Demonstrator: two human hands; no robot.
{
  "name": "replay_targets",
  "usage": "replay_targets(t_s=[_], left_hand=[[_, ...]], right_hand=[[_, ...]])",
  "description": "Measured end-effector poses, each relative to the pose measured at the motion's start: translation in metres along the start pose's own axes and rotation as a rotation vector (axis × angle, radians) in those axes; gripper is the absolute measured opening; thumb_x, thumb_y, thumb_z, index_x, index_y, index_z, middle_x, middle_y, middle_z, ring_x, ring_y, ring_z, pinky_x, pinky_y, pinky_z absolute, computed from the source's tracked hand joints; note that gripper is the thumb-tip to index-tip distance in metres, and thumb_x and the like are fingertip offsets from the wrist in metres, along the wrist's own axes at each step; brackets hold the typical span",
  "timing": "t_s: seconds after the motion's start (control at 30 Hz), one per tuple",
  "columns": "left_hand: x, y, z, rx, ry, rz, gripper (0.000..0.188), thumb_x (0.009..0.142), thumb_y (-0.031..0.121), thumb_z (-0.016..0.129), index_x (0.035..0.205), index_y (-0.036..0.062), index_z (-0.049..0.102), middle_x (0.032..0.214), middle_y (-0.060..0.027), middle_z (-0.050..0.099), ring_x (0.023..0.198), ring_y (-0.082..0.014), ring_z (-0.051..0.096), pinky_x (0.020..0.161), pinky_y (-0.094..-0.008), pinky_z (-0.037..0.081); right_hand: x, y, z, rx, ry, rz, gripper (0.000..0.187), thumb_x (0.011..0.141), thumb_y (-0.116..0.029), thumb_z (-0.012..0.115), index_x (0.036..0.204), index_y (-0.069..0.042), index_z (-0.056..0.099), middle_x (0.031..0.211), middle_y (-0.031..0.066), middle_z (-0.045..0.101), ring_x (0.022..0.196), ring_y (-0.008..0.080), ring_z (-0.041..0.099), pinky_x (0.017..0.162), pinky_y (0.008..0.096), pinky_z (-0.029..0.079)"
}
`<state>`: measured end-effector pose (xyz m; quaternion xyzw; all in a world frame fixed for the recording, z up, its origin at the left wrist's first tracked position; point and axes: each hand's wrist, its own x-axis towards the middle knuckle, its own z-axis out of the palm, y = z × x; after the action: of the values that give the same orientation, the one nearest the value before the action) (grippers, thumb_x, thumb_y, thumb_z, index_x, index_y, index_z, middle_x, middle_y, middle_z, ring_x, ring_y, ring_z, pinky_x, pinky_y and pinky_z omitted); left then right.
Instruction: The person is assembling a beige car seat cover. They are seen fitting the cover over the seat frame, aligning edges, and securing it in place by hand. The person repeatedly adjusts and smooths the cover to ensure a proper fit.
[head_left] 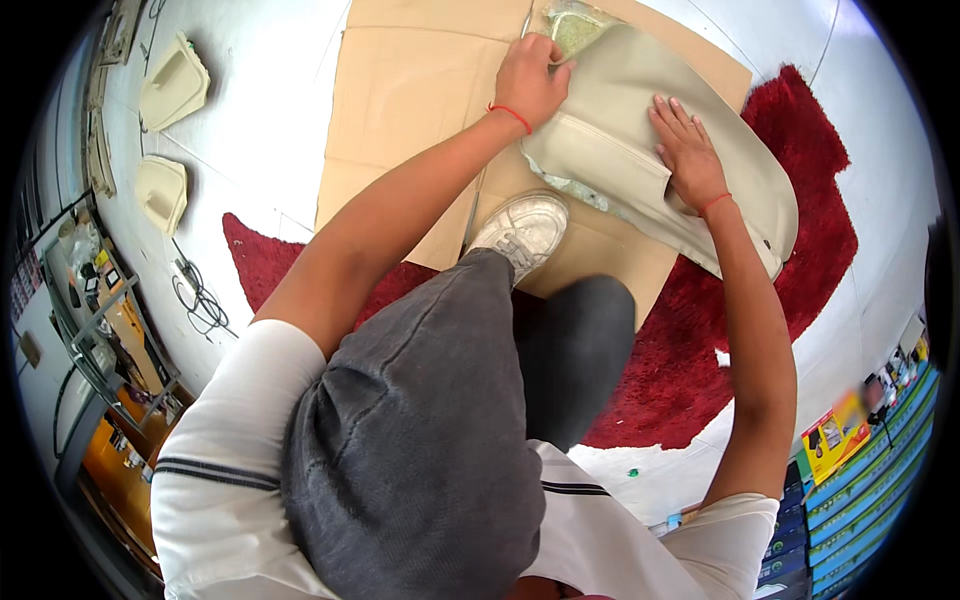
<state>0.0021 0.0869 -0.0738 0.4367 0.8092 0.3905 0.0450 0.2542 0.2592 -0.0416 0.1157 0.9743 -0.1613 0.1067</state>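
Observation:
A large beige vinyl-covered panel (640, 85), shaped like a car door trim, lies over cardboard on the floor. A pocket-like fold with a stitched seam runs along its near side. At the far left corner a yellowish-green patch (580, 32) shows under clear film or a loose edge. My left hand (531, 78) is closed at the panel's left edge, its fingers curled on the beige covering; the fingertips are partly hidden. Fingers stretched out, my right hand (690, 155) rests flat on the panel beside the end of the fold.
Flattened cardboard (410, 110) lies under the panel, over a dark red shaggy rug (680, 370). My shoe (525, 232) stands on the cardboard. Two beige molded pieces (175, 85) and a dark coiled cable (200, 300) lie at left. A yellow package (835, 435) sits at right.

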Motion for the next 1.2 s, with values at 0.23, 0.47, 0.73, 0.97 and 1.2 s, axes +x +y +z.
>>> replay_targets(t_s=[0.23,0.47,0.73,0.97,1.2], left_hand=[[0.024,-0.002,0.011,-0.145,0.040,-0.187,0.025,0.090,0.019,0.074,0.104,0.0019,0.061,0.099,-0.0127,0.064,0.091,-0.0331,0.064,0.083,-0.0432,0.051],[0.061,0.026,0.016,-0.073,-0.082,-0.138,0.012,0.093,0.010,0.066,0.099,0.0037,0.059,0.090,-0.0227,0.062,0.083,-0.0438,0.063,0.072,-0.0485,0.053],[0.059,0.035,0.025,-0.228,0.068,-0.181,0.007,0.097,0.007,0.063,0.096,0.0019,0.058,0.088,-0.0194,0.061,0.081,-0.0397,0.061,0.073,-0.0448,0.051],[0.053,0.029,0.027,-0.059,0.150,-0.026,0.009,0.096,0.007,0.062,0.102,0.0002,0.059,0.092,-0.0197,0.061,0.087,-0.0391,0.059,0.078,-0.0455,0.048],[0.041,0.020,0.031,-0.176,0.080,-0.183,0.007,0.095,0.003,0.061,0.101,-0.0001,0.059,0.087,-0.0183,0.060,0.081,-0.0354,0.059,0.074,-0.0432,0.048]], right_hand=[[0.038,0.014,-0.004,0.114,0.002,-0.323,0.044,0.106,-0.021,0.052,0.147,-0.007,0.053,0.163,0.0068,0.041,0.152,0.0272,0.035,0.126,0.0453,0.028],[0.010,-0.008,-0.004,0.075,-0.040,-0.099,0.052,0.103,-0.021,0.055,0.153,-0.007,0.047,0.165,0.0082,0.038,0.154,0.0248,0.033,0.125,0.0466,0.027],[0.055,0.008,-0.012,0.064,-0.073,-0.343,0.055,0.100,-0.021,0.057,0.152,-0.004,0.047,0.164,0.0076,0.040,0.152,0.0228,0.035,0.125,0.0433,0.029],[0.087,-0.001,-0.004,0.013,0.072,-0.330,0.057,0.097,-0.026,0.062,0.149,-0.006,0.052,0.160,0.0045,0.046,0.150,0.0202,0.039,0.124,0.0406,0.032],[0.094,0.020,0.004,-0.074,0.120,-0.485,0.054,0.096,-0.022,0.061,0.148,-0.011,0.054,0.158,0.0002,0.049,0.147,0.0158,0.043,0.121,0.0386,0.035]])
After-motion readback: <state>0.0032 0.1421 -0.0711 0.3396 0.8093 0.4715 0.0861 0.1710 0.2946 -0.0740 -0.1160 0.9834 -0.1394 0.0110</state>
